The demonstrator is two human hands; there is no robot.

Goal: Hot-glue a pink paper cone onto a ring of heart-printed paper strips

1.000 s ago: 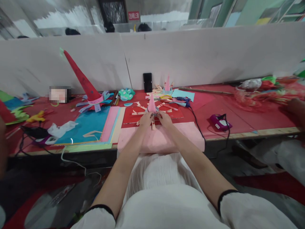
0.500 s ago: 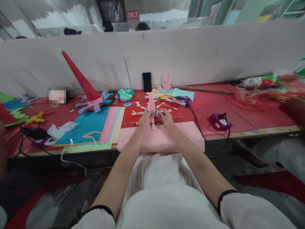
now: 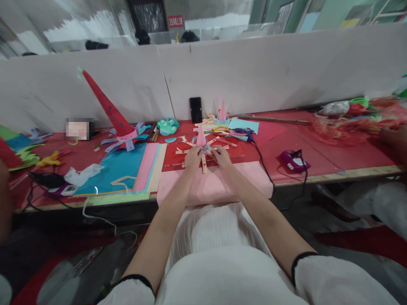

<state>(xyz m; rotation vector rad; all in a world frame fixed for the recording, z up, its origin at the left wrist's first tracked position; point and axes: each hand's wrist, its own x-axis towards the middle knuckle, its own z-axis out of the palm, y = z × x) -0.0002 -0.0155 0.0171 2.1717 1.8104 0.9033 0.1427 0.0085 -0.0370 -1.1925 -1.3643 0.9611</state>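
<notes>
Pink paper cone point(image 3: 201, 137) stands upright just beyond both of my hands, its long axis vertical, on a red sheet point(image 3: 235, 151) with cream paper strips point(image 3: 204, 162) fanning out from its base. I read the left hand point(image 3: 193, 157) and the right hand point(image 3: 221, 157) as level with each other, one to either side of the strip that points back toward me; neither is clearly nearer the cone. Both have fingers curled in and pinched at the strips by the base; exactly which strip each grips I cannot tell. A folded pink sheet point(image 3: 216, 186) lies under my wrists at the table edge point(image 3: 365, 173). Against the frame half a second back, the hands sit slightly lower on the strips and the cone looks a touch further off.
</notes>
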